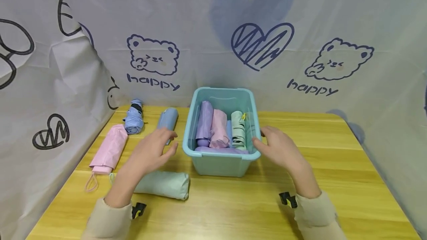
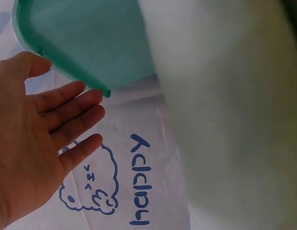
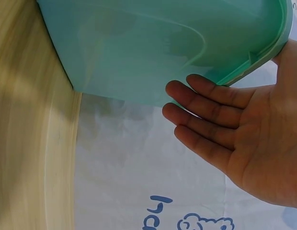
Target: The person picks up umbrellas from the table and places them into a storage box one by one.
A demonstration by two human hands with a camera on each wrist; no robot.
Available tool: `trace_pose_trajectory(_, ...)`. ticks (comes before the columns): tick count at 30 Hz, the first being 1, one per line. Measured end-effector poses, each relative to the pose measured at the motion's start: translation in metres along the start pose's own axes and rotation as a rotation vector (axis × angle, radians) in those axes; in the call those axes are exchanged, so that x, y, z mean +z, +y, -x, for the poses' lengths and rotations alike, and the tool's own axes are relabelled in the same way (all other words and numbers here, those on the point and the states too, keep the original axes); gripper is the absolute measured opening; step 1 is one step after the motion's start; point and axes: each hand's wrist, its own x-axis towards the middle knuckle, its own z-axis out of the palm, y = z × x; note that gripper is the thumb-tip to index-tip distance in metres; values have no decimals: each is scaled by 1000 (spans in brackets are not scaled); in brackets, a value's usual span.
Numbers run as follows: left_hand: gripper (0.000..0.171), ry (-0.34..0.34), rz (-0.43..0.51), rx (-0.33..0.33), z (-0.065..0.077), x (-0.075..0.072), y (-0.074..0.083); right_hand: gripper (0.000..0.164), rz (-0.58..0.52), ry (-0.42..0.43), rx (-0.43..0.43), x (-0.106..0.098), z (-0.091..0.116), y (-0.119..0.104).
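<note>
A light blue-green plastic bin [image 1: 217,166] stands on the table and holds several folded umbrellas: a purple umbrella [image 1: 205,121], a pink umbrella [image 1: 219,127], a striped mint umbrella [image 1: 238,127] and others partly hidden. My right hand [image 1: 278,145] is at the bin's right rim, thumb by the edge; its fingers [image 3: 206,108] extend loosely along the outer wall. Whether they touch is hard to tell. To the left of the bin, my left hand [image 1: 151,151] hovers, fingers [image 2: 74,112] spread and relaxed, holding nothing. Beneath its wrist lies a mint-green folded umbrella [image 1: 166,185].
On the left of the wooden table [image 1: 320,151] lie a pink folded umbrella [image 1: 111,147] with a wrist loop, a blue umbrella with a dark band [image 1: 134,117] and a grey-blue umbrella [image 1: 168,117]. A printed white cloth [image 1: 207,62] hangs behind.
</note>
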Motion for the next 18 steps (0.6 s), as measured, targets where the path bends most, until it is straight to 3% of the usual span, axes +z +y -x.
trace_pose_trajectory(9, 40, -146, -144, 134, 33, 14, -4, 51, -16, -7, 5, 0, 0, 2)
trace_pose_trajectory(18, 64, -306, -124, 93, 60, 16, -11, 53, -22, -3, -1, 0, 0, 1)
